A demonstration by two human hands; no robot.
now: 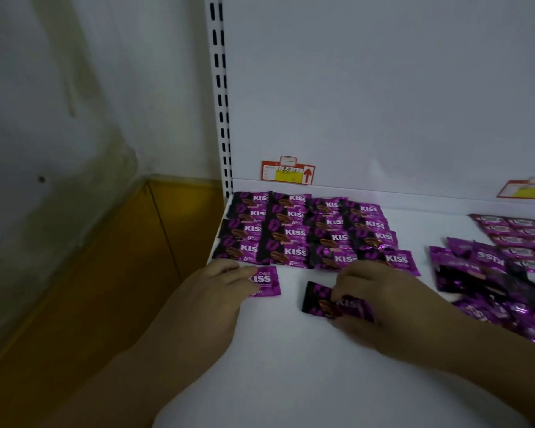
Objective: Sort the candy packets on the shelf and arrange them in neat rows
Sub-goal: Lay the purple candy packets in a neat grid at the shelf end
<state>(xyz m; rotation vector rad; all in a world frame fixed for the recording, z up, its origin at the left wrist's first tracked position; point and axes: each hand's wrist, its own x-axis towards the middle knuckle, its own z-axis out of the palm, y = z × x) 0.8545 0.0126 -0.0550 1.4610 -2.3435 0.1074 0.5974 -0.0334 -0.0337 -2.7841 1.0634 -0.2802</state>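
Observation:
Purple "KISS" candy packets lie in overlapping rows [303, 233] at the back left of the white shelf [291, 350]. My left hand [226, 285] rests flat on a single purple packet [267, 281] just in front of the rows, covering its left part. My right hand [380, 301] pinches another packet [318, 299] between thumb and fingers, low over the shelf. A loose, jumbled heap of the same packets [491, 282] lies to the right, with a short neat stack [522, 239] behind it.
The shelf's back panel [383, 88] carries two red and yellow price labels [288, 173] [525, 188]. A slotted white upright [221, 97] marks the shelf's left end. Beyond the left edge are a grey wall and an orange floor [90, 288].

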